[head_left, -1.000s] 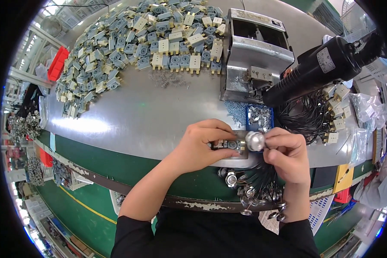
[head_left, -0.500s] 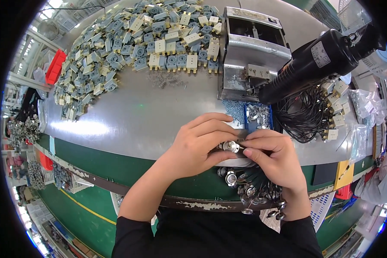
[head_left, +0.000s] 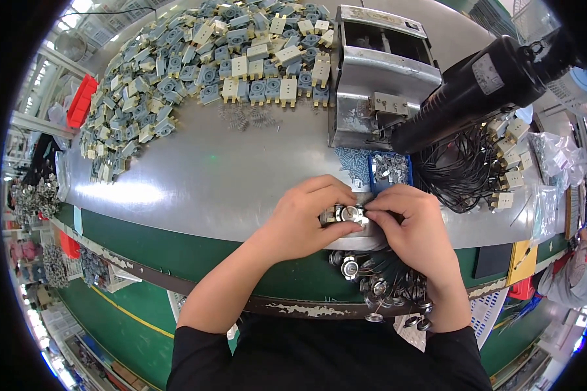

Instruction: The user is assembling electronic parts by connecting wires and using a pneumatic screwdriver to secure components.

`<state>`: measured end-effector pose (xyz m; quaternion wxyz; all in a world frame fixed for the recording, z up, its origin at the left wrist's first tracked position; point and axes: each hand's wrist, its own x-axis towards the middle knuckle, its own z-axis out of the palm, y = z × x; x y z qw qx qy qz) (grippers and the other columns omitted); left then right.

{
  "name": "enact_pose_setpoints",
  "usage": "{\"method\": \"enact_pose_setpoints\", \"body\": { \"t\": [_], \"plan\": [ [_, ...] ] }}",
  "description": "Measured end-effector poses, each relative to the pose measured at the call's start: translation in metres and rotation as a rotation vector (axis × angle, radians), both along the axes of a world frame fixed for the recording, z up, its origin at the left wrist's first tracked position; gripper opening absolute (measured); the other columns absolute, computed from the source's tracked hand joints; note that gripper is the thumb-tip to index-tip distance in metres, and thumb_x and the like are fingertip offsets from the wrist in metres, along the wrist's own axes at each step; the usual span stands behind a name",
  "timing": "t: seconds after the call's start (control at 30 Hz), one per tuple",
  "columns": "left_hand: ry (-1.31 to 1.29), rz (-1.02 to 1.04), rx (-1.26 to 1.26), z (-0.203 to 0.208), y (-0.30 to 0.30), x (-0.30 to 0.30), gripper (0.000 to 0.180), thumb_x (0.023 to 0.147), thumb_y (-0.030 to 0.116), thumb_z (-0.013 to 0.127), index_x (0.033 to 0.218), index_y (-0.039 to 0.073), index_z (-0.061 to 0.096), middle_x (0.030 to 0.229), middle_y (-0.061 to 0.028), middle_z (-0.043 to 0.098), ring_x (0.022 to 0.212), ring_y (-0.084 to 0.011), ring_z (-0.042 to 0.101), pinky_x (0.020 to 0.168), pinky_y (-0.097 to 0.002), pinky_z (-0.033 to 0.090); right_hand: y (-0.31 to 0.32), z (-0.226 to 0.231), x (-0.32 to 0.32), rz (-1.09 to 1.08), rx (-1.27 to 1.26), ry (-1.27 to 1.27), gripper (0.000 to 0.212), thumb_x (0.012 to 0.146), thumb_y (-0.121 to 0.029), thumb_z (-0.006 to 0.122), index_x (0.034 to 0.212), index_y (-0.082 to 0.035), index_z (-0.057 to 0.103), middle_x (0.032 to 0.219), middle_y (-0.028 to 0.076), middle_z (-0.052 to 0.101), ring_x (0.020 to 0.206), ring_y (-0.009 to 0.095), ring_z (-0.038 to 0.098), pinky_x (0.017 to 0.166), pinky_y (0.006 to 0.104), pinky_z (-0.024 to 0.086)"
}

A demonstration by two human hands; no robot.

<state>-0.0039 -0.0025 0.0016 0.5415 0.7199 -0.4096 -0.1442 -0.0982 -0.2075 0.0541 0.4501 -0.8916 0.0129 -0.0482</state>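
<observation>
Near the bench's front edge, my left hand (head_left: 306, 214) grips a small part with a round silvery metal cap (head_left: 350, 214) between thumb and fingers. My right hand (head_left: 416, 223) pinches at the cap's right side; its fingertips hide what lies between them, possibly a thin wire. Below my hands, several round metal caps (head_left: 349, 268) on dark wires hang over the green front edge. Just beyond my fingers stands a blue tray (head_left: 371, 171) of small metal pieces, with loose bluish screws (head_left: 352, 163) to its left.
A big heap of grey and cream plastic blocks (head_left: 209, 58) covers the far left, with small springs (head_left: 248, 117) before it. A metal fixture (head_left: 372, 85) and a leaning black cylinder (head_left: 466, 94) stand far right. Black cables (head_left: 460, 176) with cream blocks lie beside them.
My hands have shifted slightly, and the round cap now faces up more plainly between them. My right fingers have drawn closer together at its right side.
</observation>
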Motion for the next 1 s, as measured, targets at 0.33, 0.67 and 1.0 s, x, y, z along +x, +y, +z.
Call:
{"method": "enact_pose_setpoints", "body": {
  "t": [0.33,0.67,1.0],
  "plan": [
    [-0.010,-0.095,-0.007,-0.001,-0.001,0.008,0.032,0.076,0.004,0.088,0.105,0.000,0.074,0.113,-0.0132,0.074,0.107,-0.0303,0.074,0.093,-0.0390,0.060,-0.007,0.002,0.001,0.088,-0.113,-0.020,0.012,0.082,0.003,0.078,0.094,0.001,0.079,0.094,0.014,0.073,0.082,0.029,0.072,0.071,0.0349,0.056],
    [0.024,-0.080,-0.013,0.000,0.000,0.008,0.031,0.077,0.005,0.088,0.104,0.000,0.074,0.110,-0.0127,0.074,0.111,-0.0301,0.074,0.095,-0.0389,0.060,-0.032,-0.011,0.024,0.296,-0.199,-0.111,0.013,0.077,0.004,0.080,0.090,0.000,0.077,0.090,0.011,0.071,0.085,0.028,0.069,0.074,0.0373,0.056],
    [0.001,-0.050,-0.015,-0.001,0.000,0.005,0.030,0.078,0.006,0.088,0.104,0.000,0.075,0.110,-0.0128,0.075,0.109,-0.0297,0.074,0.094,-0.0389,0.060,-0.025,-0.009,0.011,0.267,-0.204,-0.132,0.014,0.077,0.007,0.079,0.090,0.002,0.077,0.088,0.011,0.069,0.080,0.028,0.069,0.071,0.0362,0.056]
  ]
}}
